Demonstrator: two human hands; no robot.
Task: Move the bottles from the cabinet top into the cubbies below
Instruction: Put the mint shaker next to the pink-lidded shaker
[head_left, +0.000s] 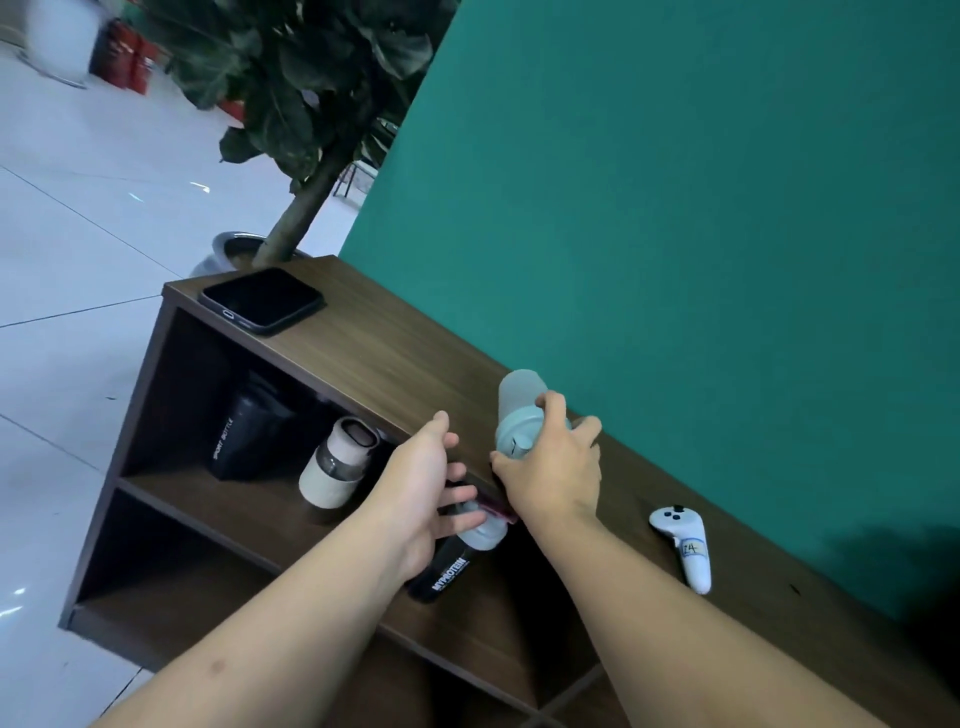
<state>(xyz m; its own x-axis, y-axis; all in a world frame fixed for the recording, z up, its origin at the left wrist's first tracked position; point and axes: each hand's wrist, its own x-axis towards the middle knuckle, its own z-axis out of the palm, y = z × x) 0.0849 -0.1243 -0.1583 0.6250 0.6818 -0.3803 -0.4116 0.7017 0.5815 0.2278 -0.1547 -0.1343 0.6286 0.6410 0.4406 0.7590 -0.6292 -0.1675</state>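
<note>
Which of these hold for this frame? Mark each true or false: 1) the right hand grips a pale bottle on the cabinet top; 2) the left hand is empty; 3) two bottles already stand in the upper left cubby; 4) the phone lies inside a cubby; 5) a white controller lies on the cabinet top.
1) True: the right hand grips the pale bottle on the cabinet top.
2) False: the left hand holds the black bottle at the cubby front.
3) True: a dark bottle and a cream bottle stand there.
4) False: the phone lies on the cabinet top.
5) True: the white controller lies there.
</note>
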